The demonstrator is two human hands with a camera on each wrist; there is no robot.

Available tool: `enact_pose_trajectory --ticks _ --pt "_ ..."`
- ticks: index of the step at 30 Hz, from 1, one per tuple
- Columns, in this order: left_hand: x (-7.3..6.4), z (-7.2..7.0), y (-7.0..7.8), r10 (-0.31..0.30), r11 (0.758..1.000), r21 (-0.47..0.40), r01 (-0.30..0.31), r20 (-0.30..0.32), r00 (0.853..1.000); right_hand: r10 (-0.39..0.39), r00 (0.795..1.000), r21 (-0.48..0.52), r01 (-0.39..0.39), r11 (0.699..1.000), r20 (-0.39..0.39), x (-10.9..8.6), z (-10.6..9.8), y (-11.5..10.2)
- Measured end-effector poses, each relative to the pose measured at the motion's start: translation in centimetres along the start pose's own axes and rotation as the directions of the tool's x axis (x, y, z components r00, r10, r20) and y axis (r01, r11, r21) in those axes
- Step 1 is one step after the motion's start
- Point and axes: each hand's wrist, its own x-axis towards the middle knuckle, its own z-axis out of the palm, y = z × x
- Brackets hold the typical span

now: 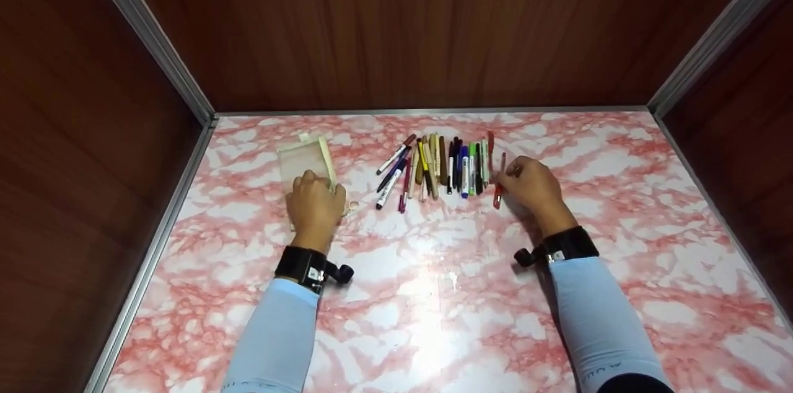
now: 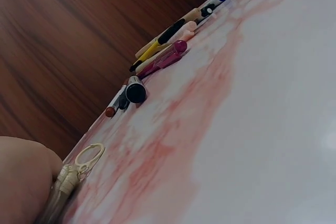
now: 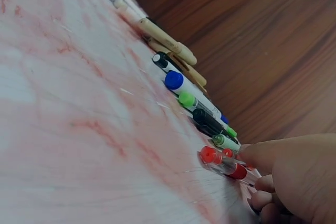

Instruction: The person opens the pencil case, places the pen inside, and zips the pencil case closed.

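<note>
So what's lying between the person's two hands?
A row of pens and markers lies between the left hand and the right hand, with a small pale loop close beside the left hand; the head view shows this.

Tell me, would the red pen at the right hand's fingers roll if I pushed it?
The red pen would probably roll, since its end looks round. It's likely light, with its slim, see-through barrel. It might slide easily too, as the table looks shiny.

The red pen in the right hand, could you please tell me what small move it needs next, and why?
I would probably nudge the red pen forward, level with the neighbouring pens: its near end sticks out past theirs, and the right hand holds it.
</note>
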Motion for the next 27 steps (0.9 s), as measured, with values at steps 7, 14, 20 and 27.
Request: enact_pose_trajectory --ticks 7,14,20,27 --pt "-0.2 0.28 -0.13 -0.036 0.997 -0.074 0.031 -0.071 0.997 -0.007 1.0 -0.008 0.007 1.0 -0.01 -0.21 0.07 -0.04" --pt "-0.21 -0.09 0.07 -0.046 0.994 -0.1 0.044 -0.018 0.999 -0.009 1.0 -0.011 0.009 1.0 0.005 0.03 0.1 0.07" --pt "-0.19 -0.14 0.44 0.001 0.998 -0.063 0.0 0.015 1.0 0.007 1.0 -0.007 -0.007 1.0 0.006 0.14 -0.05 -0.01" --pt "-0.08 0.34 0.56 0.003 0.955 -0.296 -0.015 -0.044 0.999 0.027 1.0 0.006 -0.027 1.0 -0.015 0.02 0.12 -0.06"
